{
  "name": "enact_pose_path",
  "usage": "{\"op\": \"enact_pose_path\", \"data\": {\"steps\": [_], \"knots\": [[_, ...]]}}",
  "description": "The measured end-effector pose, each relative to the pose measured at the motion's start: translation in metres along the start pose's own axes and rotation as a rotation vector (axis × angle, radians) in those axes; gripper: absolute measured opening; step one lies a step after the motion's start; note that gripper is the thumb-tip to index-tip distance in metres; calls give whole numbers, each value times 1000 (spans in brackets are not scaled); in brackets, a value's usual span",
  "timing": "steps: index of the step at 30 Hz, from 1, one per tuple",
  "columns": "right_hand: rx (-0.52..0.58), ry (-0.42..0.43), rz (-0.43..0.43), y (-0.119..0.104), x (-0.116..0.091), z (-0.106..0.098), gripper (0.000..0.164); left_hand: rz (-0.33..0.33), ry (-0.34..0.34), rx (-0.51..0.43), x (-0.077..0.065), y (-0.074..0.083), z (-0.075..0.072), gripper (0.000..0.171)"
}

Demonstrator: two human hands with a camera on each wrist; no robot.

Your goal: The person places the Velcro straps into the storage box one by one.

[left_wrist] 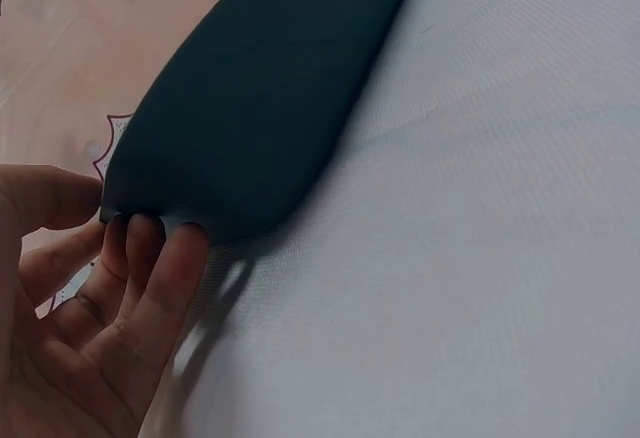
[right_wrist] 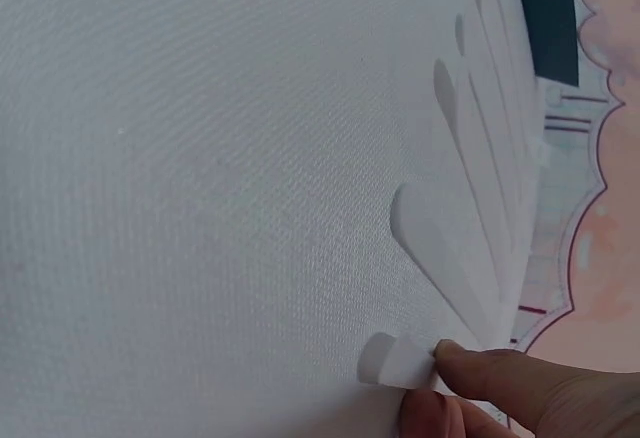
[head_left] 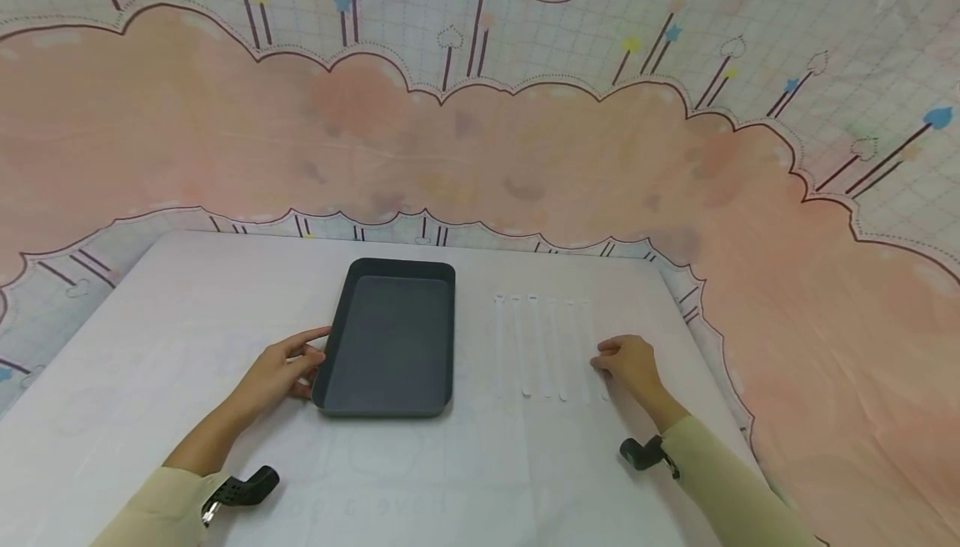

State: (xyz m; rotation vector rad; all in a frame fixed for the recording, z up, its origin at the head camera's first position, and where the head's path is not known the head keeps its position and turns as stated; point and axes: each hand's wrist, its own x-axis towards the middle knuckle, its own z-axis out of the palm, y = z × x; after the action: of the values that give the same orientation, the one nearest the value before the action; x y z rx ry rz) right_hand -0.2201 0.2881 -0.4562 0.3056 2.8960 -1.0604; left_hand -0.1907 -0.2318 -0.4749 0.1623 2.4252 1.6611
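The white strip (right_wrist: 403, 363) is lying toward the right edge of the table (head_left: 480, 480), at the outer end of a row of similar strips (head_left: 527, 355). The right hand (head_left: 632, 363) is pinching it; the grip is narrow, and a shadow is showing beside the strip's end, so perhaps this end is tilting up a little. I am thinking the fingertips should be pressing lightly, because such a thin piece may be bending, and should be avoiding the neighbouring strips. Further left, the dark tray (head_left: 390, 338) is resting about midway between the table's left and right edges. The left hand (head_left: 273, 376) is holding its left side with bent fingers. The table's white surface is showing fine texture. Beyond the far edge, a patterned backdrop (head_left: 465, 155) is displaying peach clouds.
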Motion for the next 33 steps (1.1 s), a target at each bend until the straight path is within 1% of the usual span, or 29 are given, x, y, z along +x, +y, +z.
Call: {"op": "enact_pose_path", "data": {"steps": [3,6,11,16,25,33], "knots": [[5,2,0,0,0,-1,26,-8,-3,-5,1,0,1,56],[9,3,-2,-1,-1,-1,25,-49,-4,-6,0,2,2,56],[25,-6,18,-4,1,-2,24,-112,4,0,-2,8,3,56],[28,-18,28,-5,3,-2,26,-118,10,-27,-3,10,3,56],[7,-23,35,-7,5,-2,27,-136,16,-53,-2,9,3,57],[1,-37,48,-9,6,-3,30,-148,15,-43,-2,7,4,57]]}}
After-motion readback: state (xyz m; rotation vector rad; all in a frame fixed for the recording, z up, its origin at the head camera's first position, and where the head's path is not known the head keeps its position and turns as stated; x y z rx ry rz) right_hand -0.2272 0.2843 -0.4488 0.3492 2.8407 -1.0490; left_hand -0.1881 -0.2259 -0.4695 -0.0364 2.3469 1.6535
